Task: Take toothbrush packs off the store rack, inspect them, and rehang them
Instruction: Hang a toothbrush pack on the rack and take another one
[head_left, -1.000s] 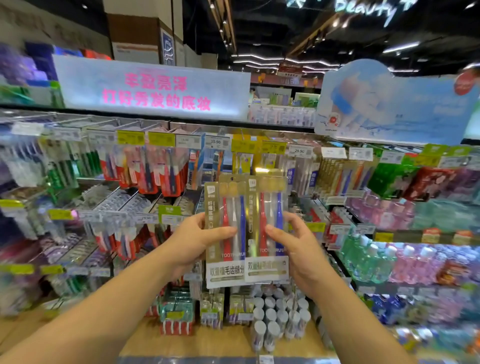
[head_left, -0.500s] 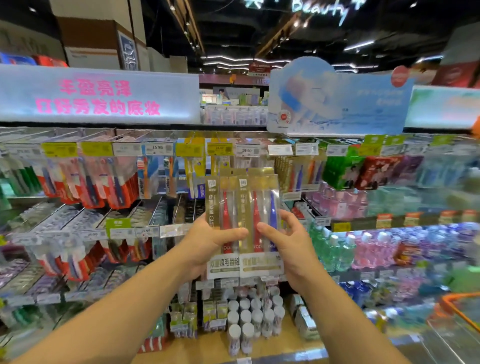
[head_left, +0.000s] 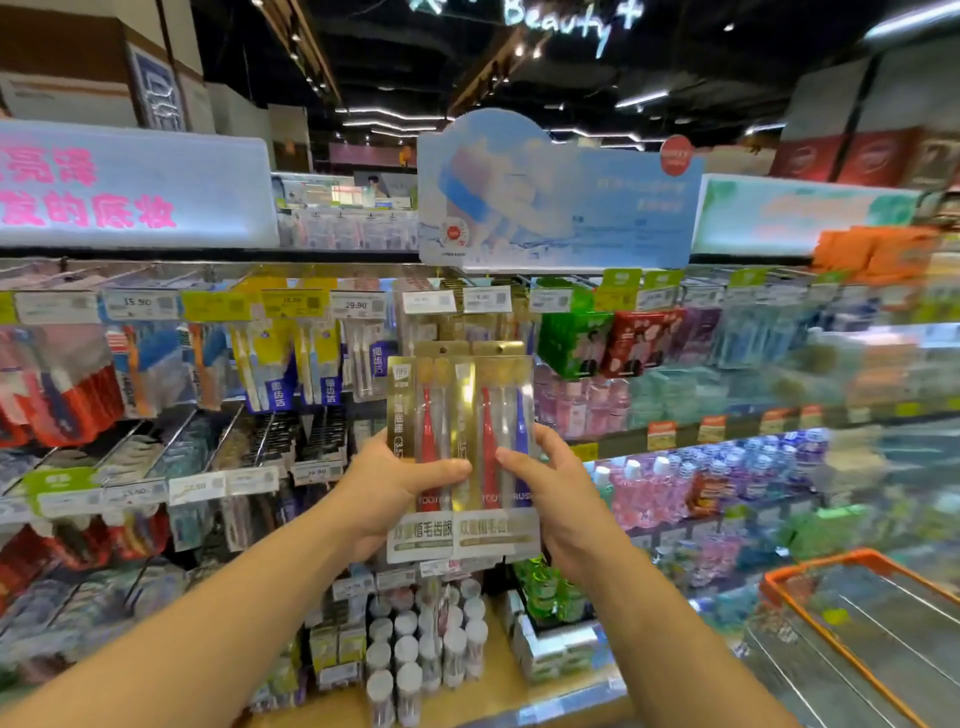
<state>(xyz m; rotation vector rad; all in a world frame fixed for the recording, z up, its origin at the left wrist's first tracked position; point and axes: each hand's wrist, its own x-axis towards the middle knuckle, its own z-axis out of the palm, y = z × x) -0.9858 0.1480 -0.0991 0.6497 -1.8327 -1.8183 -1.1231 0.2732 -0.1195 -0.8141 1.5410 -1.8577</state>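
Observation:
Two gold toothbrush packs stand upright side by side in front of the rack, the right one slightly overlapping the left. My left hand (head_left: 395, 499) grips the left pack (head_left: 422, 410) from its left edge, thumb across the front. My right hand (head_left: 558, 499) grips the right pack (head_left: 501, 405) from its right edge. Each pack shows red, clear and blue brush handles and a white label at the bottom. The store rack (head_left: 218, 270) with peg hooks and price tags spans behind them; more toothbrush packs hang there.
Mouthwash bottles (head_left: 670, 483) fill shelves to the right. An orange wire shopping basket (head_left: 857, 623) sits at lower right. Small white-capped tubes (head_left: 415, 654) stand on the bottom shelf below my hands. A blue cardboard display sign (head_left: 556, 192) tops the rack.
The view has swung right, so the rack slid left and the orange basket came into view. The two packs have drawn closer together, with the right one now overlapping the left.

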